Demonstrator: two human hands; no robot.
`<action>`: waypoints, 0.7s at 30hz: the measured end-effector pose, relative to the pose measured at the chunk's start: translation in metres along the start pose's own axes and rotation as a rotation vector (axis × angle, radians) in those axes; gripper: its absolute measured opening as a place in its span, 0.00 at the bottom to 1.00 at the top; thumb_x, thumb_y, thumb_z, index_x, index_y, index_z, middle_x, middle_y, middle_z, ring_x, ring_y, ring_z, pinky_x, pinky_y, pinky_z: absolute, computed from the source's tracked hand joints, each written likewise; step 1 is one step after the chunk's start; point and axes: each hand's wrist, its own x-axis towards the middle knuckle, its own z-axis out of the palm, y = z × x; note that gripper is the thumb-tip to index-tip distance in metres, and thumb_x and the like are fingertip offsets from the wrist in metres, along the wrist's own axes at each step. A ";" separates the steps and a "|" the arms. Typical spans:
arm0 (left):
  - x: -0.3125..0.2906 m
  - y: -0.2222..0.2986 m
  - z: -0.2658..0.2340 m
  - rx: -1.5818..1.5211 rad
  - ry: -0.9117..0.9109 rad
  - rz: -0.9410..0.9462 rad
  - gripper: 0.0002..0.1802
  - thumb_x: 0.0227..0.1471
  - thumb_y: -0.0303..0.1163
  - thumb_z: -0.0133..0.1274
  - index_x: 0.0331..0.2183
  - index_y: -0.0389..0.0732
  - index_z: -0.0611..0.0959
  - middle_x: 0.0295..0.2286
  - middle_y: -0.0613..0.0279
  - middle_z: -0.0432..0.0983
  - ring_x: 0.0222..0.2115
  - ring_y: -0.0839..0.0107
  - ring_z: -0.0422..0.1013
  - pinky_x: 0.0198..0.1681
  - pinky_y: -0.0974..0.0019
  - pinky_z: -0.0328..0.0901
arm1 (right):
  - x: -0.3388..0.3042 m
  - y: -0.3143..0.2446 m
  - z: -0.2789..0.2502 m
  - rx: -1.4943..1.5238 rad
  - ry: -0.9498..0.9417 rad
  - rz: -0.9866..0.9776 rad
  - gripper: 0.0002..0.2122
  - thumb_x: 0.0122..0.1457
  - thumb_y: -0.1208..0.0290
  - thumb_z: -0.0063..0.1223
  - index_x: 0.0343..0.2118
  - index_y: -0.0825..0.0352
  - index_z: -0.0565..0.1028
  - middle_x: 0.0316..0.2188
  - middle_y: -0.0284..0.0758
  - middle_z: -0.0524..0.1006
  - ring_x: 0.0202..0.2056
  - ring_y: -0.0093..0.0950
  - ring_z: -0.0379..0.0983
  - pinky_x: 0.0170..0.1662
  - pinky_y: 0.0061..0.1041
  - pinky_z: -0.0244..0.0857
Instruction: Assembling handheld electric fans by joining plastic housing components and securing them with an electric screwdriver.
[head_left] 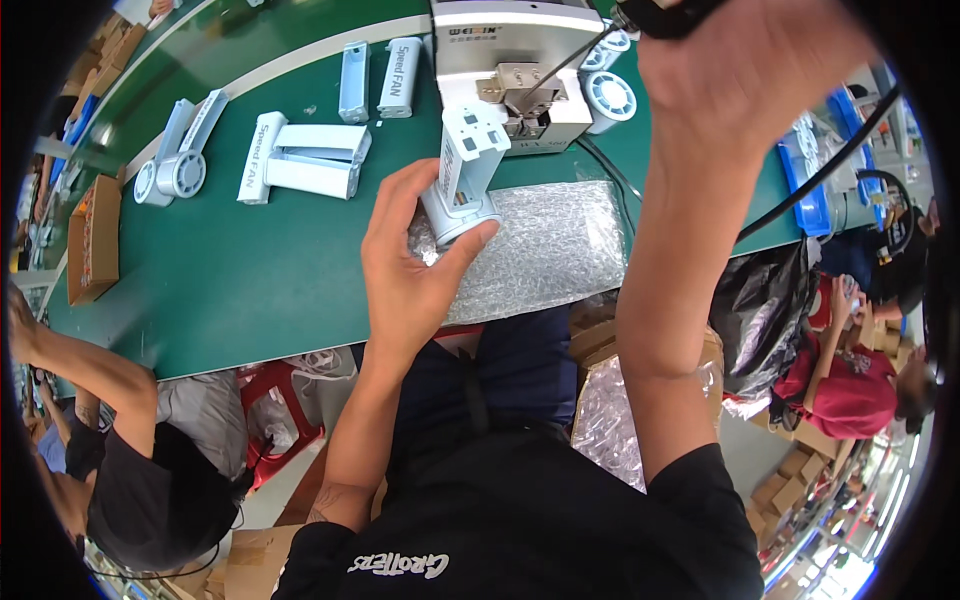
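Clear bubble-wrap sheet [545,245] was up front on the green surface [235,295]; at its left end, this person's left hand [405,270] gripped a pale-blue plastic fan housing [466,185] by its round base. Right hand [750,75] was up at a black tool [665,16], too blurry to tell its grip tbh.

Tabletop [250,275] free between carton [106,245] and left fingers [392,205]; machine [520,55] blocks beyond

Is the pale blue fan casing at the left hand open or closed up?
Open: the pale blue fan casing, held by the left hand, shows its hollow inside through a long uncovered side.
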 end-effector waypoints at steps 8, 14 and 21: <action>-0.005 0.001 -0.002 -0.095 0.045 -0.093 0.33 0.45 0.25 0.72 0.52 0.32 0.78 0.49 0.51 0.76 0.48 0.61 0.74 0.54 0.61 0.67 | 0.001 0.001 0.055 -0.345 0.259 0.002 0.32 0.65 0.33 0.45 0.29 0.66 0.69 0.13 0.28 0.66 0.14 0.19 0.61 0.17 0.20 0.58; 0.001 0.003 0.002 0.004 0.031 0.037 0.32 0.44 0.25 0.73 0.53 0.35 0.80 0.50 0.50 0.76 0.49 0.57 0.76 0.52 0.60 0.69 | 0.005 -0.008 0.077 -0.541 0.376 -0.015 0.32 0.68 0.35 0.41 0.25 0.65 0.68 0.09 0.27 0.65 0.08 0.16 0.59 0.10 0.16 0.57; 0.004 0.007 0.002 0.031 0.040 0.028 0.33 0.44 0.26 0.73 0.53 0.37 0.82 0.50 0.52 0.77 0.48 0.56 0.76 0.52 0.59 0.70 | -0.012 -0.032 0.014 0.374 -0.319 0.351 0.44 0.42 0.20 0.60 0.36 0.68 0.72 0.21 0.26 0.68 0.23 0.20 0.66 0.32 0.25 0.62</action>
